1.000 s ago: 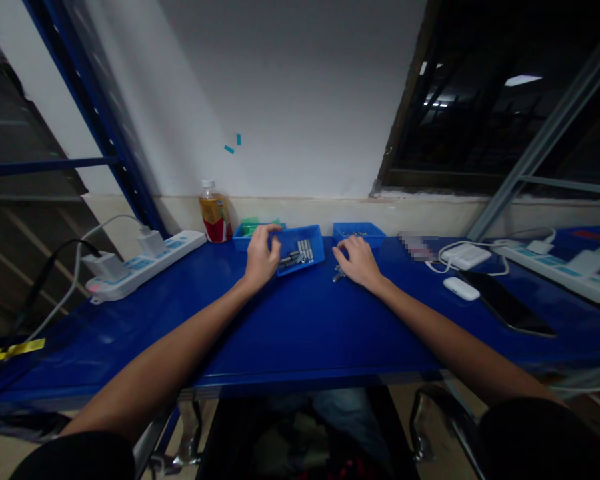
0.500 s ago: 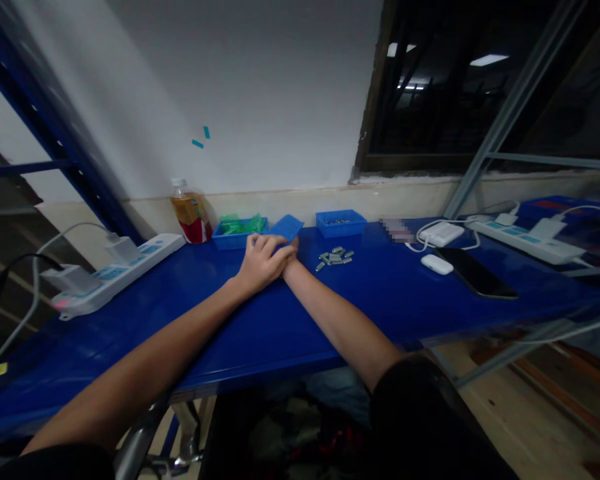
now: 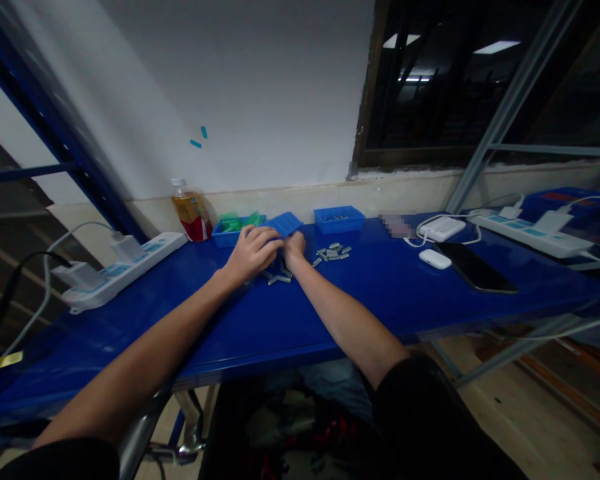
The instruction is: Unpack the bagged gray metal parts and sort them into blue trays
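Note:
A small blue plastic tray is tilted up above the table, its ribbed flat face toward me. My left hand is closed at its left and near edge, fingers bent over. At the lower right edge, my right hand is also closed on the tray, its fingertips mostly hidden. Below and between the hands lie several small metal cylinders, partly covered by my left hand. Just right of my right hand, another loose pile of metal cylinders rests on the blue table.
Behind my left hand stands a blue bin with green plastic in it; a drink bottle is beside it. Another blue bin holds small metal parts. Power strips, a phone and a white case lie at the sides.
My hands have drawn slightly apart, the left moving left and nearer me. Metal cylinders now show on the table beneath them. The tray has shifted a little left.

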The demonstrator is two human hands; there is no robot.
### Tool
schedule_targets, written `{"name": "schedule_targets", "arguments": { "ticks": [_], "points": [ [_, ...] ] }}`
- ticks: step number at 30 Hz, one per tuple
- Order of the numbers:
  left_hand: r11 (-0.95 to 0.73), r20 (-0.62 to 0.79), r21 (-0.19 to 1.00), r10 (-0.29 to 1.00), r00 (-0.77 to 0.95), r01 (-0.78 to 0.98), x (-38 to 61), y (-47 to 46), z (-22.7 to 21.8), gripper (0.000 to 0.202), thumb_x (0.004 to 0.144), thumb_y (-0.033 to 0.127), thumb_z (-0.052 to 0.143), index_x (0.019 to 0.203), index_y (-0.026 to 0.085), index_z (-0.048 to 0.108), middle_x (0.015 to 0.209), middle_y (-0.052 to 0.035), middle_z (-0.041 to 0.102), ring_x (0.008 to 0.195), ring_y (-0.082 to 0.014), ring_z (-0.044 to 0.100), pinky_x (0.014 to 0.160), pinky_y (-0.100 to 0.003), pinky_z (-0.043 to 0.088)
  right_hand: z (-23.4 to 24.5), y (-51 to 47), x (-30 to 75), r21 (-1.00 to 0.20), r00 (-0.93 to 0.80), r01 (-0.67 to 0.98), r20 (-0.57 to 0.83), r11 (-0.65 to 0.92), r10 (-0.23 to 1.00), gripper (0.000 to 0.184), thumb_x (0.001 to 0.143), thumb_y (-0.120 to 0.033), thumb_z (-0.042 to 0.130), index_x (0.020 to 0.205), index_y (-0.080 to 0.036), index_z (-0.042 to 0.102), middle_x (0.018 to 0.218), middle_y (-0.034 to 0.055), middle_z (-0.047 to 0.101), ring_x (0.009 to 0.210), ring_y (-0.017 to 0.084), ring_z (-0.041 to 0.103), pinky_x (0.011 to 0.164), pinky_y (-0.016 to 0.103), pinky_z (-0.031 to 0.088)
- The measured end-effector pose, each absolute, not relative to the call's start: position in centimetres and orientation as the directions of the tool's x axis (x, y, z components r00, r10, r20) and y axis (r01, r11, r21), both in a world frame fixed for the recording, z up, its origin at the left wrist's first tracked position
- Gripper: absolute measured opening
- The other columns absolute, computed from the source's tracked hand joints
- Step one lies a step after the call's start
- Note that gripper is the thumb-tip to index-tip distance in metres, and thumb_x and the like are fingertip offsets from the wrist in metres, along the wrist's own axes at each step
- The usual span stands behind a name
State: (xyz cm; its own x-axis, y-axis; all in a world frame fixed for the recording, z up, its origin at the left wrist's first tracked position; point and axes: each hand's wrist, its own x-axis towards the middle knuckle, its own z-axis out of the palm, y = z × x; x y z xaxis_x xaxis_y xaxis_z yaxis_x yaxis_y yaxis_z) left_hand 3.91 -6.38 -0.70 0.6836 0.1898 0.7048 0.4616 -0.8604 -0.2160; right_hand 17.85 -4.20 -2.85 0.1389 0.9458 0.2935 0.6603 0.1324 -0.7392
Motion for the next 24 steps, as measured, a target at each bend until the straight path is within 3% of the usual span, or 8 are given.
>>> {"name": "schedule_targets", "arguments": {
  "ticks": [2,5,10,12,14,18,21,24],
  "points": [
    [-0.84,0.724,-0.223,0.197,0.661,0.494,3.4,-6.0,-0.2,0.021,0.087,0.022,0.048,0.102,0.026,0.062,0.108,-0.0078,0.064,0.106,-0.0251,0.052,0.09,-0.044,0.037,-3.0,-4.3,18.2,-0.738,0.18,0.669,0.277,0.089,0.944,0.037,0.093,-0.025,0.032,0.108,-0.012,0.063,0.103,0.0162,0.067,0.098,0.027,0.062,0.073,0.033,0.047],
    [-0.833,0.724,-0.21,0.219,0.654,0.512,2.6,-5.7,0.8,0.021,0.087,0.023,0.049,0.102,0.026,0.063,0.108,-0.0078,0.063,0.104,-0.0253,0.052,0.088,-0.044,0.039,-3.3,-4.9,18.8,-0.718,0.145,0.688,0.28,0.106,0.949,0.03,0.088,-0.025,0.04,0.101,-0.017,0.065,0.102,0.0118,0.069,0.096,0.025,0.063,0.072,0.029,0.046],
    [-0.83,0.79,-0.091,0.275,0.547,0.55,2.0,-5.8,3.2,0.018,0.085,0.024,0.051,0.096,0.026,0.065,0.107,-0.006,0.062,0.101,-0.0243,0.051,0.091,-0.044,0.04,-2.2,-5.8,21.0,-0.652,0.021,0.732,0.312,0.199,0.95,0.023,0.084,-0.021,0.043,0.087,-0.021,0.066,0.089,0.0042,0.07,0.085,0.02,0.063,0.07,0.026,0.045],
    [-0.822,0.837,-0.047,0.278,0.472,0.567,2.4,-5.6,4.3,0.019,0.086,0.021,0.05,0.096,0.025,0.065,0.105,-0.0056,0.062,0.099,-0.0232,0.052,0.091,-0.043,0.04,-1.0,-6.2,22.3,-0.616,-0.006,0.75,0.357,0.24,0.934,0.023,0.085,-0.021,0.043,0.091,-0.02,0.065,0.091,0.0047,0.068,0.088,0.021,0.061,0.076,0.027,0.044],
    [-0.809,0.874,0.047,0.317,0.368,0.585,3.3,-4.5,5.2,0.021,0.086,0.016,0.046,0.094,0.022,0.064,0.1,-0.0056,0.062,0.096,-0.0216,0.053,0.091,-0.04,0.041,0.3,-6.5,23.7,-0.509,-0.035,0.802,0.482,0.313,0.875,0.026,0.085,-0.024,0.045,0.105,-0.017,0.061,0.103,0.0087,0.064,0.099,0.023,0.056,0.085,0.031,0.041],
    [-0.756,0.855,0.313,0.488,0.175,0.576,6.0,0.5,5.7,0.021,0.081,0.01,0.043,0.085,0.016,0.063,0.086,-0.0061,0.062,0.086,-0.0195,0.056,0.084,-0.036,0.044,2.1,-6.3,26.3,-0.056,-0.283,0.901,0.678,0.431,0.679,0.043,0.084,-0.03,0.052,0.125,-0.016,0.05,0.125,0.0154,0.049,0.116,0.029,0.042,0.092,0.039,0.034],
    [-0.681,0.748,0.478,0.647,0.15,0.555,8.2,5.2,5.0,0.024,0.08,0.008,0.039,0.083,0.016,0.062,0.074,-0.0047,0.061,0.075,-0.0185,0.056,0.075,-0.035,0.048,2.1,-4.9,27.0,0.138,-0.419,0.898,0.562,0.419,0.713,0.03,0.086,-0.029,0.05,0.114,-0.018,0.058,0.118,0.0144,0.055,0.116,0.03,0.041,0.091,0.041,0.031],
    [-0.663,0.709,0.504,0.684,0.174,0.553,9.6,7.5,4.3,0.021,0.078,0.008,0.042,0.082,0.016,0.061,0.073,-0.0057,0.06,0.075,-0.0203,0.057,0.078,-0.038,0.048,1.3,-2.7,26.9,0.194,-0.44,0.898,0.382,0.395,0.813,0.022,0.089,-0.024,0.046,0.102,-0.017,0.061,0.104,0.0131,0.064,0.106,0.028,0.049,0.091,0.043,0.028]
  ]
}}
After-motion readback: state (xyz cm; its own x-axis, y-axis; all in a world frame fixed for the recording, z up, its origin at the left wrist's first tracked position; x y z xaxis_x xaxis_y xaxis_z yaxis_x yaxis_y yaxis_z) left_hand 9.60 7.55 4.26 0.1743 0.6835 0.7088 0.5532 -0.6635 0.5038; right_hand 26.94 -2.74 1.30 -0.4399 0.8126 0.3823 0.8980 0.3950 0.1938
